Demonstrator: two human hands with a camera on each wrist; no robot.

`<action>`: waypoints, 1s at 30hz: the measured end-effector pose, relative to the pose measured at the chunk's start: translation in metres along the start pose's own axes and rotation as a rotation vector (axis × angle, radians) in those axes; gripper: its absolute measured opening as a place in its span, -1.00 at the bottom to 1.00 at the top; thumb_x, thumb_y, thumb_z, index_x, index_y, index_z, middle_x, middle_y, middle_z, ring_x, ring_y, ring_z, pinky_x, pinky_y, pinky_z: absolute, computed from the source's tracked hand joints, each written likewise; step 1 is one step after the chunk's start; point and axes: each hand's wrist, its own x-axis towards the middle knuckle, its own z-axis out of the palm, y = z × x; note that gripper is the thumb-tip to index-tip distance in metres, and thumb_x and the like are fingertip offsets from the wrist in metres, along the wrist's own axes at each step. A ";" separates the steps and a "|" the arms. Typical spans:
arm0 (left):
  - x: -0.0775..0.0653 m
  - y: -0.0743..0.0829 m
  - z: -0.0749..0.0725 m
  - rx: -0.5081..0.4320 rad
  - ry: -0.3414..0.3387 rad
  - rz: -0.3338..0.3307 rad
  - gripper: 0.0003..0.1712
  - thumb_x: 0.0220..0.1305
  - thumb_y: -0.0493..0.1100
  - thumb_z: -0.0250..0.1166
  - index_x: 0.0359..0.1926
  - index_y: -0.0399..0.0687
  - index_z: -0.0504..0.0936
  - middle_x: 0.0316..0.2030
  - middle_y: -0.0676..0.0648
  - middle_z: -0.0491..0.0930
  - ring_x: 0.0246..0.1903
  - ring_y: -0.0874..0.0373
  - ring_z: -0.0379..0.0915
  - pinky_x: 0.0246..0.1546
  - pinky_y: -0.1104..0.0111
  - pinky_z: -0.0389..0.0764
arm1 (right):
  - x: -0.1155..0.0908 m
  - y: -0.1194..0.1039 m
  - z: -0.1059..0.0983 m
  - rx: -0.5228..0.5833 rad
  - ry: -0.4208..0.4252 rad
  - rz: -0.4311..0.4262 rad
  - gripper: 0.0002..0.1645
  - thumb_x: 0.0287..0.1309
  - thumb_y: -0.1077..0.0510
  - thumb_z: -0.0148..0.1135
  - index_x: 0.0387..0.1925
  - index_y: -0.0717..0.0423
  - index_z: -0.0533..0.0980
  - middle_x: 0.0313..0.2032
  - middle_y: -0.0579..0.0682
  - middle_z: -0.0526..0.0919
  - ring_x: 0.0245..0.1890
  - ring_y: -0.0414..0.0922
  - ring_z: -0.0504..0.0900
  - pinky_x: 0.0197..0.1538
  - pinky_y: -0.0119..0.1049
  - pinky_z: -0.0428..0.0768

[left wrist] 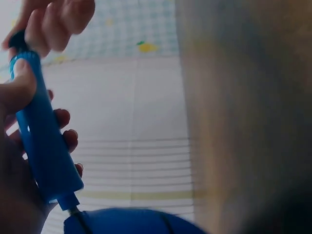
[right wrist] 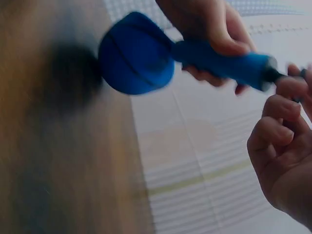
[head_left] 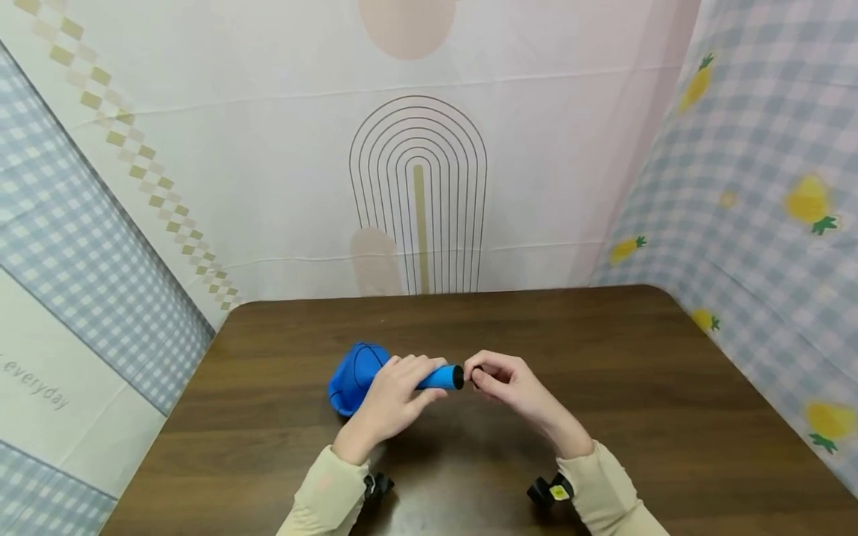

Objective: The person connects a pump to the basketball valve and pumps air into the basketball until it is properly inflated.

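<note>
My left hand grips the blue barrel of a small hand pump, its thumb along the near side. At the pump's right end, my right hand pinches the black handle between thumb and fingers. The handle stands a little out of the barrel, with a short dark rod showing in the right wrist view. A blue ball with black lines hangs at the pump's other end, its shape dented and partly flat. In the left wrist view, a thin metal needle joins the pump's nozzle to the ball.
A dark brown wooden table lies beneath both hands. Behind it hangs a pale patterned cloth, with checked cloth at the right side. Black wrist cameras are strapped at both sleeves.
</note>
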 end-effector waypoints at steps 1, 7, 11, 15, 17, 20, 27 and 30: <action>0.000 -0.001 -0.003 0.010 -0.001 0.016 -0.54 0.21 0.00 0.34 0.13 0.07 0.55 -0.15 0.11 0.65 -0.21 0.25 0.47 -0.16 0.31 0.46 | 0.000 -0.002 -0.002 -0.020 -0.011 -0.005 -0.90 0.37 0.29 0.03 -0.20 0.19 0.49 -0.54 0.07 0.34 -0.62 -0.16 0.32 -0.58 -0.36 0.34; 0.000 -0.016 -0.023 0.062 0.016 0.012 -0.54 0.19 0.00 0.35 0.12 0.10 0.55 -0.14 0.11 0.65 -0.19 0.24 0.50 -0.13 0.25 0.48 | -0.005 -0.023 -0.020 -0.054 0.003 -0.080 -0.85 0.35 0.36 0.02 -0.20 0.18 0.53 -0.53 0.04 0.42 -0.57 -0.09 0.40 -0.52 -0.32 0.45; -0.002 -0.024 -0.030 0.077 0.044 -0.030 -0.54 0.16 0.00 0.37 0.10 0.05 0.57 -0.17 0.09 0.66 -0.18 0.19 0.53 -0.12 0.18 0.48 | -0.014 -0.034 -0.032 -0.044 0.063 -0.068 -0.81 0.36 0.37 0.00 -0.20 0.13 0.53 -0.54 -0.07 0.45 -0.57 -0.15 0.38 -0.55 -0.27 0.36; -0.004 -0.024 -0.027 0.088 0.071 -0.036 -0.51 0.12 -0.01 0.41 0.09 0.04 0.60 -0.18 0.07 0.68 -0.16 0.16 0.56 -0.11 0.15 0.51 | -0.014 -0.034 -0.031 -0.117 0.096 -0.037 -0.82 0.36 0.34 0.03 -0.19 0.10 0.54 -0.51 -0.15 0.47 -0.54 -0.18 0.42 -0.52 -0.29 0.41; -0.004 -0.021 -0.023 0.090 0.091 -0.030 -0.51 0.10 -0.01 0.43 0.08 0.04 0.61 -0.20 0.07 0.69 -0.18 0.17 0.57 -0.11 0.17 0.52 | -0.012 -0.030 -0.026 -0.154 0.118 -0.037 -0.84 0.35 0.34 0.05 -0.17 0.14 0.54 -0.51 -0.14 0.48 -0.53 -0.16 0.44 -0.48 -0.31 0.45; -0.003 -0.013 -0.015 0.065 0.109 -0.015 -0.51 0.09 -0.03 0.44 0.07 0.04 0.62 -0.23 0.07 0.69 -0.22 0.19 0.56 -0.12 0.21 0.52 | -0.007 -0.023 -0.014 -0.216 0.136 -0.020 -0.86 0.32 0.31 0.10 -0.15 0.18 0.55 -0.51 -0.07 0.50 -0.51 -0.12 0.48 -0.42 -0.33 0.52; 0.000 0.000 0.000 0.011 0.088 0.010 -0.53 0.14 0.00 0.41 0.08 0.04 0.60 -0.22 0.10 0.67 -0.22 0.23 0.53 -0.11 0.28 0.51 | -0.002 -0.012 0.003 -0.271 0.110 0.033 -0.86 0.32 0.24 0.14 -0.12 0.11 0.55 -0.50 0.07 0.53 -0.50 -0.27 0.51 -0.44 -0.35 0.53; 0.002 0.001 0.001 -0.009 0.080 0.016 -0.52 0.13 0.02 0.41 0.09 0.09 0.59 -0.20 0.12 0.66 -0.22 0.25 0.51 -0.14 0.30 0.50 | -0.003 -0.012 -0.003 -0.278 0.077 -0.040 -0.85 0.29 0.31 0.15 -0.14 0.14 0.56 -0.45 0.07 0.58 -0.50 -0.23 0.54 -0.44 -0.34 0.56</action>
